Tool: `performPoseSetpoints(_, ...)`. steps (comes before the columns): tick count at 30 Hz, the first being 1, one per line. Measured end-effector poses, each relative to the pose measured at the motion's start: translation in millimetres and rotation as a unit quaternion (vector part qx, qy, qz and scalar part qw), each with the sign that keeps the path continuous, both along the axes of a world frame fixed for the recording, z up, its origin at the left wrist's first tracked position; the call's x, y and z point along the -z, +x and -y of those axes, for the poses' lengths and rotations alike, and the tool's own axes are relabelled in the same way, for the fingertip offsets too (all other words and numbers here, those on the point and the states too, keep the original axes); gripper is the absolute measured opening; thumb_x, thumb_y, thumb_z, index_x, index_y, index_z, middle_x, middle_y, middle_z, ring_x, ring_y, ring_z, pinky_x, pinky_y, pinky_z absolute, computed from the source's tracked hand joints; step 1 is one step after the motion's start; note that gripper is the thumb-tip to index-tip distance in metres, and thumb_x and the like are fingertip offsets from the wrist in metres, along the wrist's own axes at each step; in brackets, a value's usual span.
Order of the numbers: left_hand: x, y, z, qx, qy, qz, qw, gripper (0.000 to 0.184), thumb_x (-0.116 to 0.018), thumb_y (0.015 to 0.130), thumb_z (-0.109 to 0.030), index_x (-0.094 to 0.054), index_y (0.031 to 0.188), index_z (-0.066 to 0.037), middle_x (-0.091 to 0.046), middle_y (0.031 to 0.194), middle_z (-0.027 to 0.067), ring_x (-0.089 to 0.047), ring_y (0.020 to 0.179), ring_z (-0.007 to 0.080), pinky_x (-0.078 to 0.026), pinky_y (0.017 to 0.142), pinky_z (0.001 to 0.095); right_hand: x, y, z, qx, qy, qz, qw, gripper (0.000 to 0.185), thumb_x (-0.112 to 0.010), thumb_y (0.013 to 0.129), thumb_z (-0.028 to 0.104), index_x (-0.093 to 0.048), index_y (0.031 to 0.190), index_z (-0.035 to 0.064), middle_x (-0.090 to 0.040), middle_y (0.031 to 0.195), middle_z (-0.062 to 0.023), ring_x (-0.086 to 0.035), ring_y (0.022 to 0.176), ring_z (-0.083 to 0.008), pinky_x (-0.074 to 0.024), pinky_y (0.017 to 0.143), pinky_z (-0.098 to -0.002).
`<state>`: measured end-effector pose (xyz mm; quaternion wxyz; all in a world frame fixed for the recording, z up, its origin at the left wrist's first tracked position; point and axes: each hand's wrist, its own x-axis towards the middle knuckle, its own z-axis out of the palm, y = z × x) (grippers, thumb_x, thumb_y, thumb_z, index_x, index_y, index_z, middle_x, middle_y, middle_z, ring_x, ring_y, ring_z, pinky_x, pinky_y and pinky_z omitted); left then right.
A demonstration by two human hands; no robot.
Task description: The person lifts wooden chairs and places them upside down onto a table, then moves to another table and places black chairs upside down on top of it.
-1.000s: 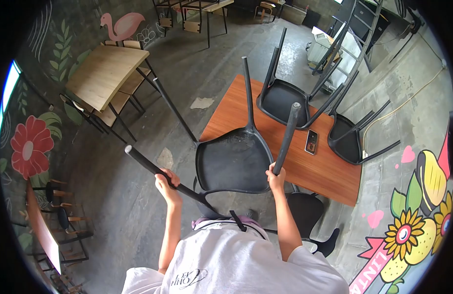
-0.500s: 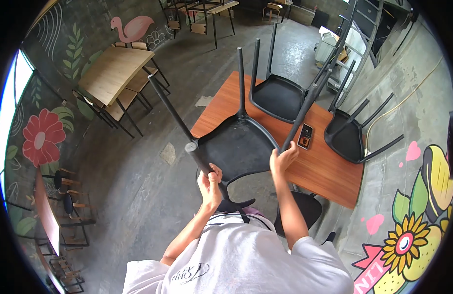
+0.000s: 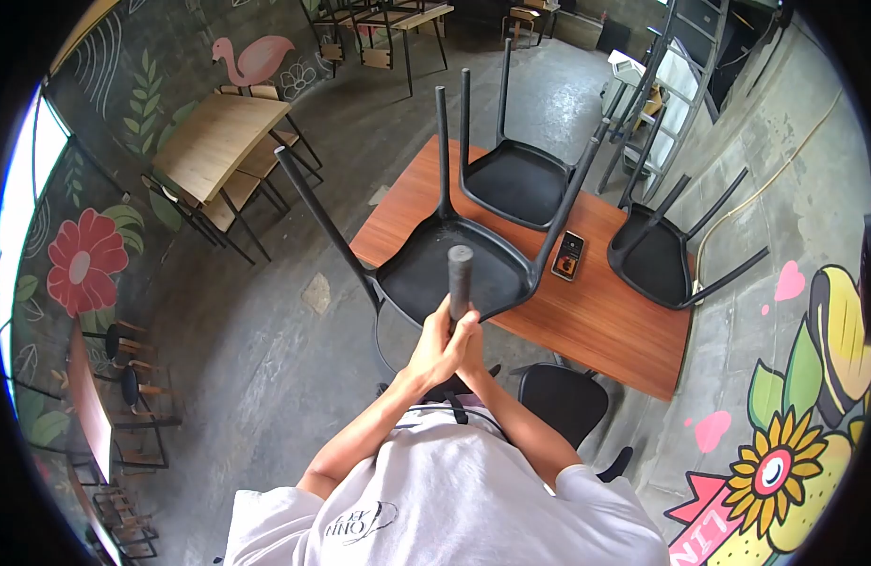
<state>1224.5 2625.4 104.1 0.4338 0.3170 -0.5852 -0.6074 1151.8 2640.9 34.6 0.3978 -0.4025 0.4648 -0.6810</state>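
An upturned black chair [image 3: 412, 276] rests partly on the wooden table [image 3: 643, 330], its legs pointing up and its near side hanging past the table edge. My left hand [image 3: 432, 351] is closed around the chair's nearest leg [image 3: 460, 269]. Against the same leg, just below its tip, my right hand [image 3: 468, 345] is closed too, pressed to the left one. Part of the fingers is hidden behind the leg. Beyond stands a second upturned chair [image 3: 518, 179], and a third upturned chair [image 3: 650, 259] is at the table's right side. A phone [image 3: 568, 256] lies on the tabletop.
Another black chair [image 3: 563, 401] is by the table's near edge. A light wood table [image 3: 218, 137] with chairs stands at the left. A ladder [image 3: 688, 104] leans at the back right, near the painted wall [image 3: 775, 189]. Low stools [image 3: 138, 387] line the left wall.
My right hand has let go of the right-hand leg and joined my left hand on the nearest leg. That leg and my left hand have shifted right.
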Motion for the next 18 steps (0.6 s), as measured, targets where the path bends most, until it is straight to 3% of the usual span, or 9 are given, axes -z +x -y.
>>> performPoseSetpoints(2, -31.7, 6.9, 7.2, 0.081, -0.05, 0.119, 0.988, 0.027, -0.057, 0.099, -0.028, -0.053, 0.1, -0.001, -0.05, 0.08, 0.0037, -0.047, 0.073, 0.0112, -0.043, 0.066, 0.0279, 15.0, -9.0, 1.2, 0.024, -0.012, 0.008, 1.0, 0.026, -0.068, 0.091, 0.019, -0.058, 0.076, 0.0008, -0.058, 0.07, 0.0041, -0.054, 0.07, -0.0048, -0.0415, 0.058, -0.0237)
performPoseSetpoints(5, -44.9, 23.0, 34.0, 0.083, -0.317, 0.192, 0.925, 0.039, -0.065, 0.092, -0.03, -0.056, 0.114, 0.001, -0.057, 0.113, 0.0169, -0.055, 0.106, 0.0265, -0.045, 0.09, 0.0371, 40.1, -23.4, 0.3, 0.056, 0.032, -0.096, 0.993, 0.044, -0.071, 0.091, 0.025, -0.051, 0.059, 0.0028, -0.044, 0.054, 0.0061, -0.039, 0.056, -0.0039, -0.0282, 0.048, -0.0288)
performPoseSetpoints(6, -45.5, 31.5, 44.6, 0.068, -0.283, 0.146, 0.946, 0.044, -0.068, 0.088, -0.032, -0.055, 0.118, -0.002, -0.055, 0.123, 0.0166, -0.052, 0.116, 0.0267, -0.042, 0.097, 0.0376, 42.2, -26.9, -2.7, 0.059, 0.064, -0.102, 0.991, 0.045, -0.071, 0.091, 0.026, -0.051, 0.058, 0.0032, -0.042, 0.054, 0.0059, -0.037, 0.055, -0.0044, -0.0266, 0.048, -0.0292)
performPoseSetpoints(9, -22.6, 61.6, 79.3, -0.207, -0.12, 0.004, 0.971, 0.045, -0.07, 0.09, -0.021, -0.05, 0.126, -0.003, -0.055, 0.119, 0.0107, -0.053, 0.111, 0.0209, -0.044, 0.091, 0.0357, 45.8, -32.0, -11.7, 0.061, 0.089, -0.097, 0.989, 0.047, -0.073, 0.09, 0.03, -0.05, 0.058, 0.0038, -0.04, 0.054, 0.0052, -0.035, 0.054, -0.0056, -0.0259, 0.048, -0.0289)
performPoseSetpoints(10, 1.1, 78.4, 109.4, -0.353, -0.22, 0.045, 0.909, 0.05, -0.072, 0.089, -0.021, -0.047, 0.129, -0.003, -0.05, 0.123, 0.0111, -0.051, 0.111, 0.0214, -0.043, 0.091, 0.0355, 43.1, -33.1, -14.7, 0.063, 0.09, -0.095, 0.989, 0.047, -0.073, 0.089, 0.03, -0.049, 0.057, 0.0041, -0.041, 0.054, 0.0052, -0.036, 0.054, -0.0056, -0.0266, 0.049, -0.029)
performPoseSetpoints(12, 35.4, 117.9, 153.6, -0.541, -0.231, 0.206, 0.782, 0.068, -0.077, 0.085, -0.029, -0.04, 0.135, -0.001, -0.04, 0.133, 0.0133, -0.042, 0.122, 0.0237, -0.039, 0.097, 0.038, 35.2, -32.7, -20.6, 0.075, 0.102, -0.084, 0.988, 0.046, -0.074, 0.088, 0.03, -0.049, 0.058, 0.0056, -0.043, 0.055, 0.0056, -0.039, 0.055, -0.0055, -0.0287, 0.05, -0.0289)
performPoseSetpoints(14, 75.4, 149.6, 199.6, -0.534, -0.208, 0.186, 0.798, 0.077, -0.08, 0.082, -0.035, -0.038, 0.138, -0.001, -0.038, 0.135, 0.0143, -0.04, 0.123, 0.0256, -0.037, 0.098, 0.0403, 47.8, -34.8, -21.7, 0.119, 0.1, -0.075, 0.985, 0.044, -0.073, 0.089, 0.027, -0.049, 0.058, 0.0065, -0.044, 0.056, 0.0062, -0.04, 0.056, -0.0055, -0.0294, 0.051, -0.0281)
performPoseSetpoints(16, 83.2, 160.7, 215.6, -0.348, -0.119, 0.058, 0.928, 0.059, -0.072, 0.09, -0.032, -0.044, 0.132, -0.001, -0.052, 0.123, 0.0105, -0.05, 0.111, 0.0187, -0.04, 0.096, 0.035, 66.9, -37.8, -20.4, 0.169, 0.09, -0.08, 0.978, 0.042, -0.07, 0.09, 0.025, -0.045, 0.06, 0.0106, -0.045, 0.055, 0.0043, -0.043, 0.05, -0.0063, -0.0302, 0.049, -0.0248)
performPoseSetpoints(18, 91.7, 158.8, 227.3, -0.205, -0.042, -0.047, 0.977, 0.032, -0.06, 0.099, -0.028, -0.056, 0.117, -0.002, -0.064, 0.094, 0.0028, -0.056, 0.089, 0.0117, -0.042, 0.089, 0.0289, 95.9, -44.2, -19.5, 0.202, 0.094, -0.086, 0.971, 0.042, -0.067, 0.092, 0.027, -0.043, 0.062, 0.0112, -0.044, 0.055, 0.0041, -0.043, 0.049, -0.0067, -0.0304, 0.048, -0.0247)
